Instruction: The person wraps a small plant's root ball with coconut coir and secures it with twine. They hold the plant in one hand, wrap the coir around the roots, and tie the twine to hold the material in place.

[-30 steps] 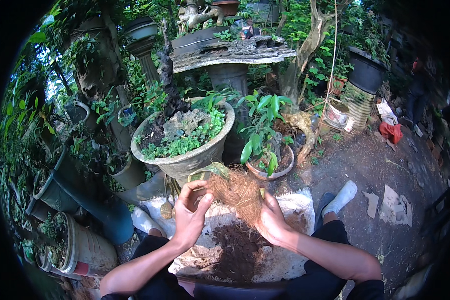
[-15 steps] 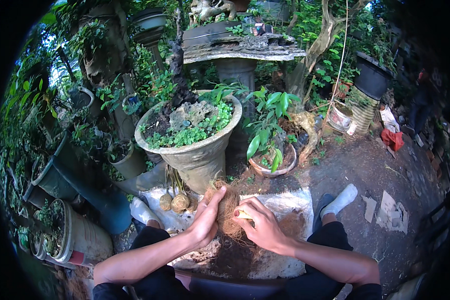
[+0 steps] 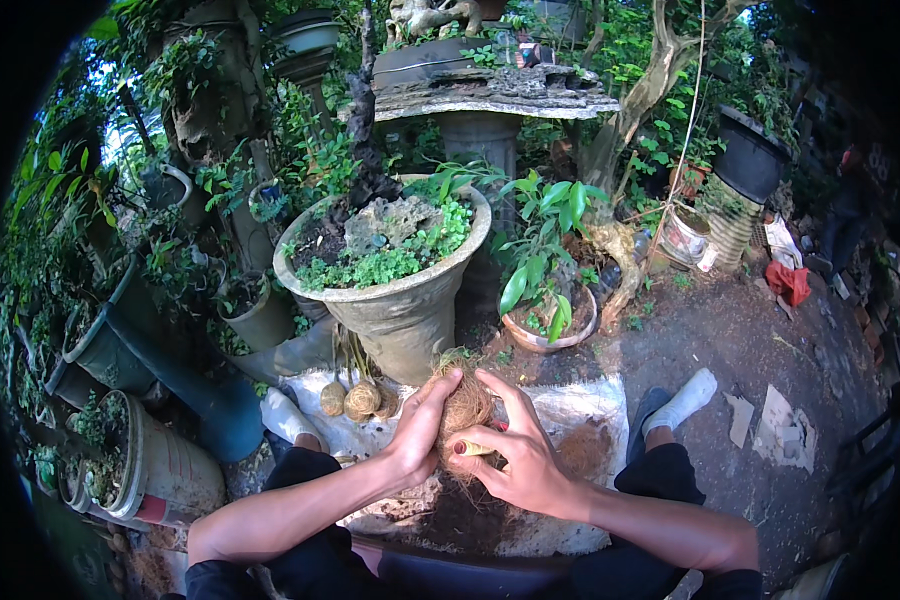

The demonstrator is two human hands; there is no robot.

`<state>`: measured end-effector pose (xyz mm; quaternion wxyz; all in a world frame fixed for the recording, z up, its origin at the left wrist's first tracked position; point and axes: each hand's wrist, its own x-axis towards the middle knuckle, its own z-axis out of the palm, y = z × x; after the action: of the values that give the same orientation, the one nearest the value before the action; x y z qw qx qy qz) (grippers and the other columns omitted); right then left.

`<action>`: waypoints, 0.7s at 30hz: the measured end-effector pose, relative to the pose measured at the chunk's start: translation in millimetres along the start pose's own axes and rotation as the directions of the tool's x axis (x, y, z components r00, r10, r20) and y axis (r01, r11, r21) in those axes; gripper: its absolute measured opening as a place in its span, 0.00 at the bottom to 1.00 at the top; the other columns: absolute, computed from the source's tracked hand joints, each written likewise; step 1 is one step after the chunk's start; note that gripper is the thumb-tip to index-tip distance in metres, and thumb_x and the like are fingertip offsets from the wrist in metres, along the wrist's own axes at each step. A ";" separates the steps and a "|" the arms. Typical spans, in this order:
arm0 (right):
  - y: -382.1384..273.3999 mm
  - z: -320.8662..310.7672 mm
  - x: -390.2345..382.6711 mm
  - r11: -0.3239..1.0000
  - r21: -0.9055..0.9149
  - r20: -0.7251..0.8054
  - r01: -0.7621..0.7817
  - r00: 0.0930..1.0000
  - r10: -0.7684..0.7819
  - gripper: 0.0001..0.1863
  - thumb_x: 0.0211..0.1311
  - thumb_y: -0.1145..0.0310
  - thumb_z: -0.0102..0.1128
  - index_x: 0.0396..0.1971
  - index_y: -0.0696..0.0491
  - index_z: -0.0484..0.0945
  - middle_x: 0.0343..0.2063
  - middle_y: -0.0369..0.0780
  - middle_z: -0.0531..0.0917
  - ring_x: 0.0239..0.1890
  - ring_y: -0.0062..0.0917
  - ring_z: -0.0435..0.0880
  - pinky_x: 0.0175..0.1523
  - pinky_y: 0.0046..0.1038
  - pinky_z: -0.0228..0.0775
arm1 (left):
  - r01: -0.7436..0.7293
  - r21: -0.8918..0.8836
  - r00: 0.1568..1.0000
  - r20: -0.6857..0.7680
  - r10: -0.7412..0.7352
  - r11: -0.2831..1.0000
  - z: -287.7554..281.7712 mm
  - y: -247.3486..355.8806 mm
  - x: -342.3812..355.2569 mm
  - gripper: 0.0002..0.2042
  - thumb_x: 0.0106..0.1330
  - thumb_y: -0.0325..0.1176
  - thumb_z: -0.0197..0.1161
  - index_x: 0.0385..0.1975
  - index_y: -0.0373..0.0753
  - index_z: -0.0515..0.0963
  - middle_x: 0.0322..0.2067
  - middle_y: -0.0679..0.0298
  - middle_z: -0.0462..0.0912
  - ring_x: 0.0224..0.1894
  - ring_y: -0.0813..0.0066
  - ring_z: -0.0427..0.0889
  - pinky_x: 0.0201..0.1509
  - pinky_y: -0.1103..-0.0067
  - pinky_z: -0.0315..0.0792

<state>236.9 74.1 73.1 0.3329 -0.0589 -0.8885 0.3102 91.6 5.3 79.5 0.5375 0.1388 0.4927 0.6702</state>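
Above a white sheet (image 3: 570,400), a shaggy ball of brown fibre (image 3: 467,408) is held between my hands. My left hand (image 3: 417,432) closes against its left side, thumb near the top. In the curled lower fingers of my right hand (image 3: 532,468) lies a small yellow spool (image 3: 477,447) with a reddish-brown end. The index finger of that hand reaches up along the ball's right side. Whatever is inside the fibre is hidden. Round wrapped balls with stems (image 3: 362,400) rest at the sheet's far left.
Just beyond the sheet stands a large stone-coloured pot (image 3: 395,320), with a small leafy plant in a shallow bowl (image 3: 550,335) to its right. Dark soil (image 3: 460,525) and loose brown fibre (image 3: 585,445) lie on the sheet. Buckets (image 3: 160,465) crowd the left.
My right hand has opened its index finger up along the ball's right side. The spool has shifted slightly left and lower, its reddish end now showing. My left hand keeps its hold.
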 end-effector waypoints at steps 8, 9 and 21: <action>14.2 0.3 -0.4 0.987 0.151 0.177 -0.054 0.984 0.027 0.10 0.58 0.61 0.65 0.38 0.48 0.84 0.64 0.55 0.60 0.66 0.47 0.62 0.68 0.41 0.55 | 0.085 0.021 0.995 0.051 -0.086 0.996 -6.8 -0.5 -1.5 0.25 0.71 0.54 0.44 0.52 0.38 0.68 0.45 0.58 0.78 0.47 0.69 0.79 0.53 0.70 0.73; 14.5 0.6 -1.2 0.985 0.155 0.194 -0.077 0.980 0.046 0.10 0.58 0.62 0.65 0.38 0.48 0.84 0.63 0.54 0.61 0.65 0.47 0.62 0.67 0.41 0.55 | 0.108 0.052 0.992 0.054 -0.110 0.993 -6.9 0.4 -0.6 0.25 0.71 0.54 0.43 0.53 0.38 0.68 0.45 0.58 0.78 0.47 0.68 0.79 0.53 0.70 0.73; 14.3 0.4 -2.1 0.961 0.196 0.086 -0.197 0.979 0.183 0.15 0.57 0.60 0.67 0.39 0.54 0.82 0.57 0.55 0.65 0.60 0.48 0.68 0.62 0.43 0.62 | 0.119 0.015 0.991 0.067 -0.120 0.993 -12.8 -2.9 12.9 0.23 0.71 0.52 0.46 0.51 0.39 0.70 0.44 0.57 0.79 0.45 0.67 0.80 0.51 0.70 0.74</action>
<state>236.8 84.7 63.2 0.2757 -0.0992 -0.8530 0.4319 79.2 9.6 66.6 0.5921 0.1348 0.4854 0.6290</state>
